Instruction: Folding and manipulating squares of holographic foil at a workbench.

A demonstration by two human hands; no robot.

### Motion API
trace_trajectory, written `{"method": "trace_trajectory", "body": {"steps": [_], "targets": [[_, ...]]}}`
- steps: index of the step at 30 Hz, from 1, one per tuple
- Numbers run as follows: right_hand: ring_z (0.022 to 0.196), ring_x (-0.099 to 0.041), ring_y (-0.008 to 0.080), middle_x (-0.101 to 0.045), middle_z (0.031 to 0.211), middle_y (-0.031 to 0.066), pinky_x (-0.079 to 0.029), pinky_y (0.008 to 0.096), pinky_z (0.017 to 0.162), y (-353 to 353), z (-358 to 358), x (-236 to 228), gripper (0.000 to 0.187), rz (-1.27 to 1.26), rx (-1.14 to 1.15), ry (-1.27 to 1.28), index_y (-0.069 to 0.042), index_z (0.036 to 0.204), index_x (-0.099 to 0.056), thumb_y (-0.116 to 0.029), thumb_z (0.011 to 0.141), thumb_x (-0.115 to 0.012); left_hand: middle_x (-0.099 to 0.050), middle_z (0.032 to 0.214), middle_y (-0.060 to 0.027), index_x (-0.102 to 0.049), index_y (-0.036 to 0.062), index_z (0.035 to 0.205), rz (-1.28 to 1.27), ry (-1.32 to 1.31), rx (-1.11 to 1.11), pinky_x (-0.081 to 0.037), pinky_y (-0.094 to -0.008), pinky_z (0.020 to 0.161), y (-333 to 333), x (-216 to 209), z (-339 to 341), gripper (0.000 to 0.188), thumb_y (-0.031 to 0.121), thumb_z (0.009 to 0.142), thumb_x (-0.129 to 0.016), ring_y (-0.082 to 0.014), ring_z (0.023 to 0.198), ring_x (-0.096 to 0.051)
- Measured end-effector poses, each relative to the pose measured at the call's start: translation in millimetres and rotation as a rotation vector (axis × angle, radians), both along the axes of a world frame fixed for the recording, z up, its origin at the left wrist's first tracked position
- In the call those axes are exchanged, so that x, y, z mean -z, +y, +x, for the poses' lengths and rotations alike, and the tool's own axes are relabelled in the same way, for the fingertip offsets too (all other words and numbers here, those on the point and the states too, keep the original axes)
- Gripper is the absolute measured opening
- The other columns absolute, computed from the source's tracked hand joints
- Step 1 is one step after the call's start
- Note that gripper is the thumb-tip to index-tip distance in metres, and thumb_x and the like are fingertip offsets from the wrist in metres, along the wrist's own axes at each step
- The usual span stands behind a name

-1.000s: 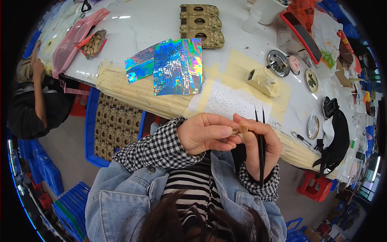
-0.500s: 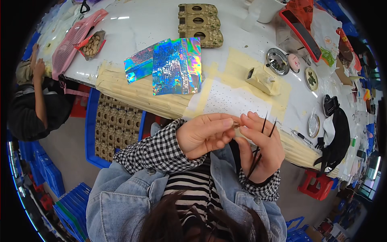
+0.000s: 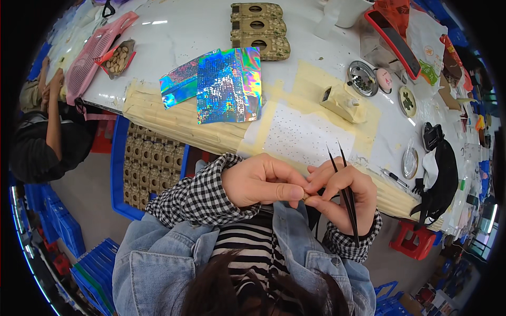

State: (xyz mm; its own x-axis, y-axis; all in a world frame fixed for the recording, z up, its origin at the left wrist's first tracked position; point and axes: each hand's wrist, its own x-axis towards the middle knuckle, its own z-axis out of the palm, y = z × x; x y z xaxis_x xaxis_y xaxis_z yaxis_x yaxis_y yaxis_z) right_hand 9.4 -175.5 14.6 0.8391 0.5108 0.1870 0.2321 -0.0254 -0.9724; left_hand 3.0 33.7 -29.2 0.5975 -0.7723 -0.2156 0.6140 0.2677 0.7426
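Observation:
My left hand pinches a small brownish piece between thumb and fingers, in front of the table's near edge. Fingertips of my right hand meet the same piece from the other side, hiding most of it. Black tweezers rest in my right hand, their tips apart and pointing away from me, gripping nothing. Just beyond my hands lies a white sheet dotted with tiny dark specks, taped to the table. A tape-wrapped block stands at its far right corner.
Shiny holographic packets lie left of the sheet, with stacked camouflage-patterned cases behind. Dishes of small parts, a red-cased phone and a pen sit to the right. A blue crate of similar cases stands lower left.
Both hands have come slightly lower and closer toward me. The tweezers have swung in my right hand, so their tips now lean left. The piece stays between my fingertips.

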Motion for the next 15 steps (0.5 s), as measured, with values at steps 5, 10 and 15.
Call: {"method": "trace_trajectory", "body": {"steps": [5, 10, 15], "targets": [[0.081, -0.062, 0.0188, -0.066, 0.086, 0.0108, -0.050, 0.0349, 0.083, 0.7, -3.2, 5.1, 0.019, 0.040, 0.036, 0.012, -0.005, 0.077, -0.055, 0.005, 0.073, -0.071, -0.065, 0.086, -0.0040, -0.061, 0.0021, 0.109, -0.018, 0.038, 0.015, -0.030, -0.0164, 0.047, 0.7, -1.5, 0.3, 0.025, 0.021, 0.094, -0.056, -0.0003, 0.053, -0.038], [0.082, -0.062, 0.0186, -0.064, 0.089, 0.0122, -0.049, 0.0368, 0.087, 4.3, -6.5, 8.9, 0.019, 0.150, 0.094, 0.040, -0.005, 0.079, -0.052, 0.006, 0.076, -0.067, -0.065, 0.089, -0.0064, -0.057, 0.0010, 0.114, -0.186, 0.207, 0.059, -0.027, -0.0165, 0.044, 0.7, 0.9, 2.6, 0.028, 0.021, 0.095, -0.052, -0.0004, 0.050, -0.034], [0.083, -0.063, 0.0186, -0.061, 0.092, 0.0140, -0.047, 0.0412, 0.093, 12.6, -7.9, 22.4, 0.024, 0.429, 0.170, 0.074, -0.007, 0.086, -0.045, 0.008, 0.079, -0.062, -0.065, 0.091, -0.0078, -0.054, -0.0002, 0.117, -0.328, 0.274, 0.006, -0.023, -0.0149, 0.041, -4.8, 4.5, 1.9, 0.030, 0.020, 0.097, -0.049, 0.0003, 0.047, -0.031]]}}
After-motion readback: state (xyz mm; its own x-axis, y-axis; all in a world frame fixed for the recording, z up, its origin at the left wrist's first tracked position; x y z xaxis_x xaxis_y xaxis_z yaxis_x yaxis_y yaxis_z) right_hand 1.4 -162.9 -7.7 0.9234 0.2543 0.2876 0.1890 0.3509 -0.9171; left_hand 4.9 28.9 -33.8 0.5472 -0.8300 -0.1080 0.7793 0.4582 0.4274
